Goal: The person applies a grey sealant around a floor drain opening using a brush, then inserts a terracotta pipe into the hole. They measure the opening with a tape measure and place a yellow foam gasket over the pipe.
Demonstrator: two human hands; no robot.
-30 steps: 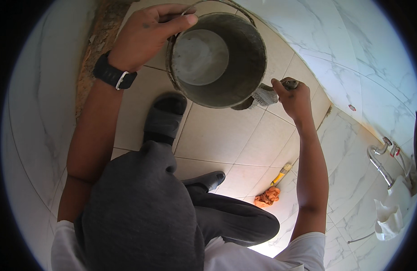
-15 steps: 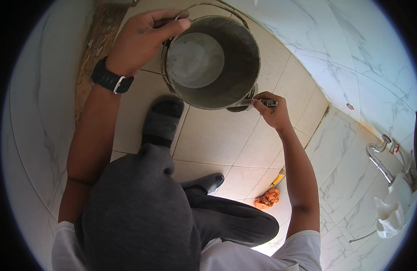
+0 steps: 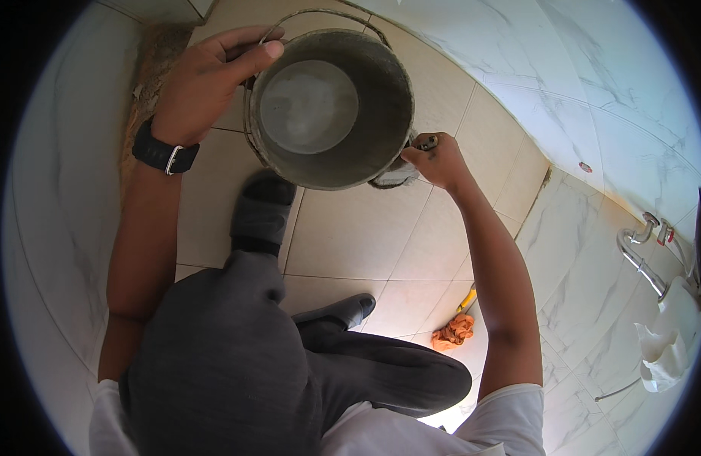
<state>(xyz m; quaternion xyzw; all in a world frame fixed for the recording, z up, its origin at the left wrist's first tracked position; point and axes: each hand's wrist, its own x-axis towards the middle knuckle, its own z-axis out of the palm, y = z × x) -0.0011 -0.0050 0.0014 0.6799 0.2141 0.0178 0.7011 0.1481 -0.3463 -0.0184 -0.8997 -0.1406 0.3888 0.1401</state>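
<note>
Between left and right fingers (image 3: pixel 272 50) is a bucket (image 3: pixel 382 114).

We had brought our right hand (image 3: pixel 440 159) inward from the right of the bucket (image 3: pixel 385 106), so that it ended up just beside the bucket's right rim. The brush (image 3: pixel 429 142) in it had turned: a second before, its bristles showed plainly between hand and bucket; half a second before, its handle lay nearly level; now the handle's end tipped up. The bucket sat further left in the upper part of our view, and our left hand (image 3: pixel 202 83) had shifted left and a little lower. Our right forearm (image 3: pixel 502 258) had come across the pale end of the yellow tool (image 3: pixel 466 298), lower right.
</note>
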